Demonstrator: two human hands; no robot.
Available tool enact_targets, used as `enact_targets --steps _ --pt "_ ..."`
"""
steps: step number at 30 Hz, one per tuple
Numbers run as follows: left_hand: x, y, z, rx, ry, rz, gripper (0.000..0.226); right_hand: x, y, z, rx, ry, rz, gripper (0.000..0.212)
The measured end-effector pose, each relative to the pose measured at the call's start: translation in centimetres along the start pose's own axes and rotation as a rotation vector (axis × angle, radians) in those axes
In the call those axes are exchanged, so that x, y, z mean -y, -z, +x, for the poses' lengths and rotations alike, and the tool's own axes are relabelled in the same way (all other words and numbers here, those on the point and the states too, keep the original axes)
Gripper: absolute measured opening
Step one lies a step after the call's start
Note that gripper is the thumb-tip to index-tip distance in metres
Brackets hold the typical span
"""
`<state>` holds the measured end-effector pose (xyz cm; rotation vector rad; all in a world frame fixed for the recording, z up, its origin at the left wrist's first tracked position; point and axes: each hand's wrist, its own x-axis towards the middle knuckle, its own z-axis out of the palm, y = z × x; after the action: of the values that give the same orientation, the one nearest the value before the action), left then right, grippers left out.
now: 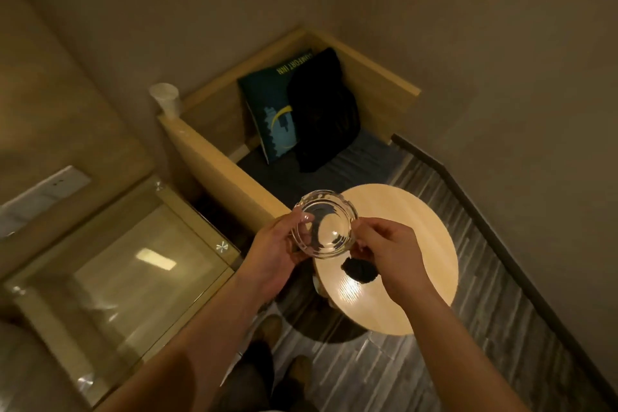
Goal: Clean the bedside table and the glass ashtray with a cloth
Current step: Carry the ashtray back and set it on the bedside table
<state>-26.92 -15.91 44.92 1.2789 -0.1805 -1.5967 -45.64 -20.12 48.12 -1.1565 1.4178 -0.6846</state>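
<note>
I hold the ashtray up in the air in my left hand, thumb hooked over its near rim and fingers curled under its left side, so the clear glass tilts toward me above the left edge of the round desk. My right hand is closed around a dark cloth, fingertips at the ashtray's right rim, with a wad of the cloth hanging out below my palm just over the desk top. The desk is pale wood with a bright glare spot near its front edge, and nothing rests on the part I can see. Behind it sits a wooden bench with a dark seat, carrying a printed cushion and a black cushion leaning side by side. A white paper cup stands on the bench's left corner. To my left is a glass-topped cabinet, and the floor is striped grey.
</note>
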Motion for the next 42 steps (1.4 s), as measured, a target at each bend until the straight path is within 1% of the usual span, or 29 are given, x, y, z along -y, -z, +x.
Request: enact_targets --steps 3,7,11,13,15,20,24,27,30,34,37,42 --pt "-0.9 2.4 -2.2 0.014 -0.06 -0.001 0.045 0.7 -1.5 -0.1 0.076 0.051 -0.025 0.02" --pt "-1.5 5.3 -5.0 0.015 -0.149 -0.086 0.038 1.7 -4.3 -0.3 0.178 0.084 -0.024 0.014" --pt "-2.5 7.3 -8.4 0.021 -0.268 -0.106 0.026 2.8 -7.6 -0.9 0.288 0.093 -0.023 0.014" --pt "-2.7 9.2 -9.6 -0.012 -0.317 -0.14 0.022 3.4 -9.6 -1.1 0.345 0.103 -0.03 0.013" --pt "-2.9 10.7 -10.1 -0.05 -0.329 -0.16 0.018 4.0 -11.1 -1.2 0.371 0.112 -0.036 0.013" --pt "-4.0 15.9 -11.9 -0.15 -0.426 -0.261 0.028 5.5 -17.1 -2.0 0.475 0.144 -0.063 0.014" --pt "-5.6 20.7 -13.1 -0.202 -0.497 -0.303 0.047 6.8 -22.8 -3.1 0.541 0.192 -0.079 0.011" --pt "-6.9 25.3 -13.9 -0.235 -0.527 -0.344 0.051 7.5 -27.9 -4.0 0.579 0.212 -0.079 0.011" --pt "-8.7 30.3 -14.6 -0.289 -0.552 -0.392 0.062 8.0 -33.6 -4.6 0.63 0.232 -0.095 0.013" --pt "-11.2 36.4 -15.5 -0.38 -0.588 -0.428 0.053 8.0 -41.2 -5.0 0.672 0.229 -0.126 0.012" --pt "-13.0 41.2 -15.6 -0.437 -0.611 -0.449 0.052 7.8 -47.2 -5.2 0.694 0.222 -0.153 0.011" --pt "-14.3 48.2 -14.3 -0.659 -0.587 -0.441 0.033 6.9 -56.0 -4.6 0.761 0.161 -0.193 0.011"
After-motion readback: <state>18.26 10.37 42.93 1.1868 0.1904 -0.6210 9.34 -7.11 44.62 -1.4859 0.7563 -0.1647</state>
